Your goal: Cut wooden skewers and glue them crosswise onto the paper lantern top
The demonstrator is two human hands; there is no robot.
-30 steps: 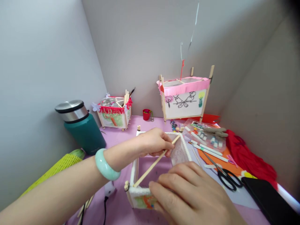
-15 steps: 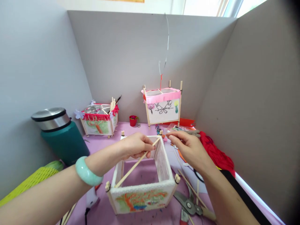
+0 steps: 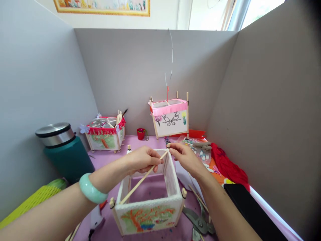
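Observation:
A square paper lantern frame [image 3: 149, 209] with a painted orange and green tree on its front stands on the purple table in front of me. A thin wooden stick [image 3: 136, 186] lies diagonally across its open top, from the near left corner to the far right corner. My left hand [image 3: 141, 160], a jade bangle on its wrist, pinches the stick near its far end. My right hand [image 3: 184, 157] pinches the far right corner post where the stick's tip meets it.
A teal flask [image 3: 66, 150] stands at left, by a yellow-green mesh sleeve [image 3: 27, 204]. Two finished lanterns, red-fringed [image 3: 104, 135] and pink-banded [image 3: 170, 117], stand at the back near a red cup [image 3: 140, 133]. Cutters [image 3: 199, 222], markers [image 3: 200, 152], red cloth [image 3: 229, 167] and a black case [image 3: 250, 211] lie right.
My right hand left the lantern's near front edge and moved to the far right corner, closing on the stick's tip. The view tilted up and back; the left hand kept its hold.

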